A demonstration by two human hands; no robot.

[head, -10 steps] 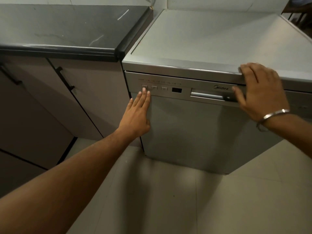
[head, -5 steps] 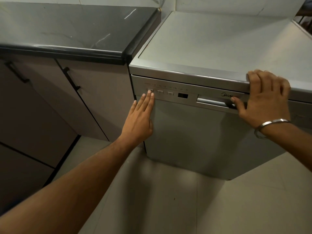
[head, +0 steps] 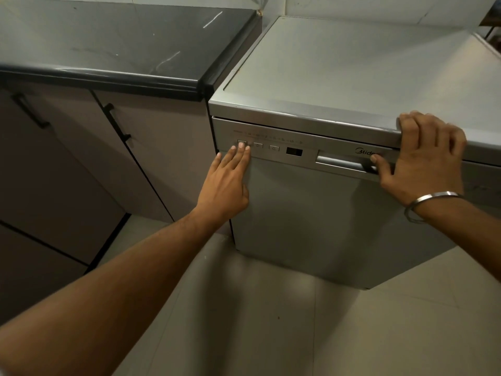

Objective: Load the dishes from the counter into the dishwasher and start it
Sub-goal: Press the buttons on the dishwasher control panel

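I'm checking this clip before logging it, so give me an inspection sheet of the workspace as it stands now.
Surface: dark counter on the left, no dishes seen on the part in view; grey dishwasher top bare.
Job's things: dishwasher door closed; display dark; three buttons in a row on the panel.
Clutter: nothing seen.
Hands: left hand flat on the door, straight fingertips at the leftmost button; right hand draped over the dishwasher's top front edge, thumb at the door handle; metal bangle on that wrist.
Cables: nothing seen.
Surroundings: cabinet doors with black handles under the counter; tiled floor; pale wall behind.
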